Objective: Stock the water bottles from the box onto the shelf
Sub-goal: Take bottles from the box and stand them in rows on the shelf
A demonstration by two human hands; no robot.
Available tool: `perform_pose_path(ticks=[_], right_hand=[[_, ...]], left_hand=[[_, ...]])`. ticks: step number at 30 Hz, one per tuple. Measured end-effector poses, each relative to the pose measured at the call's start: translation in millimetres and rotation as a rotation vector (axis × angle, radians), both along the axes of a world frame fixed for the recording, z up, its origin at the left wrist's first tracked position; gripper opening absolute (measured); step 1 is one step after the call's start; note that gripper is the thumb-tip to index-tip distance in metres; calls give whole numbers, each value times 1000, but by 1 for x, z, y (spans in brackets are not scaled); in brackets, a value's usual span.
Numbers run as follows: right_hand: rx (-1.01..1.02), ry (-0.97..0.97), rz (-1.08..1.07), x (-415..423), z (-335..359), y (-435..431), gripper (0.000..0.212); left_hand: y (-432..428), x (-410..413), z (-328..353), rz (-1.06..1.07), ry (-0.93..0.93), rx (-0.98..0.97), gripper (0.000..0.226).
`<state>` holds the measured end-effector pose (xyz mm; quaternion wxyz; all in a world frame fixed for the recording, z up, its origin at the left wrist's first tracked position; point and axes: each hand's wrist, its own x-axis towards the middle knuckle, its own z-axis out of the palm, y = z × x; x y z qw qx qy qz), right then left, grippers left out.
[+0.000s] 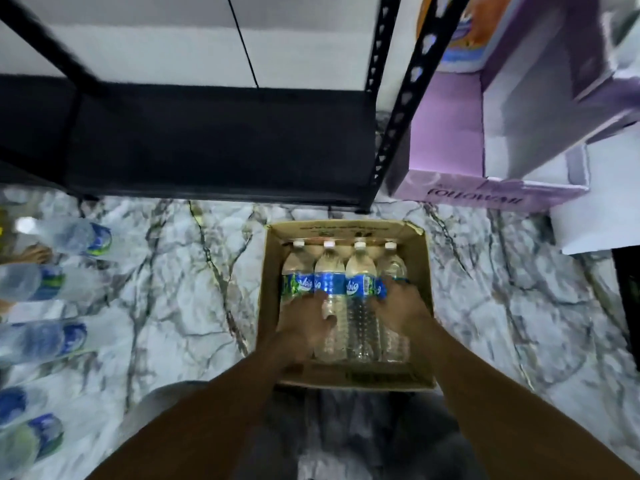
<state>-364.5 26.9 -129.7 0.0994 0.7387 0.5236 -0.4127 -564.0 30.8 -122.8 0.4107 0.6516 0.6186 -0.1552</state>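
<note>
An open cardboard box (346,230) sits on the marble floor in front of a black metal shelf (214,143). Several clear water bottles with blue labels and white caps lie side by side in the box, caps pointing to the shelf. My left hand (304,323) curls round the leftmost bottle (294,271), its thumb against the second bottle (329,268). My right hand (401,306) grips the rightmost bottle (393,265), beside the third bottle (360,271). The lower parts of the two outer bottles are hidden under my hands.
The bottom shelf board is dark and bare, with a perforated black upright (398,109) at its right corner. A purple carton (485,188) stands right of the shelf. Several more water bottles (72,237) lie on the floor along the left edge.
</note>
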Motion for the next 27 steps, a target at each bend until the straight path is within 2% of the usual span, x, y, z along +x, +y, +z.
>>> perform_pose_path(ticks=[2,5,8,11,16,20,27], right_hand=[[62,-37,33,-2,-38,16,62],[206,-105,104,-2,-92,36,55],[359,-121,92,0,-136,49,49],[391,-154,84,-4,-163,52,51],[379,-167,116,-9,-189,46,63],[379,-177,127,-7,-194,46,69],[328,-157,132,-10,-189,49,75]], left_hand=[[20,7,-49,82,-24,59,55],[47,18,-113,134,-9,229,57],[64,31,-157,157,81,296,60],[74,43,-188,165,181,320,60],[84,56,-205,182,319,347,80],[86,58,-201,198,362,368,72],[86,45,-185,246,195,339,72]])
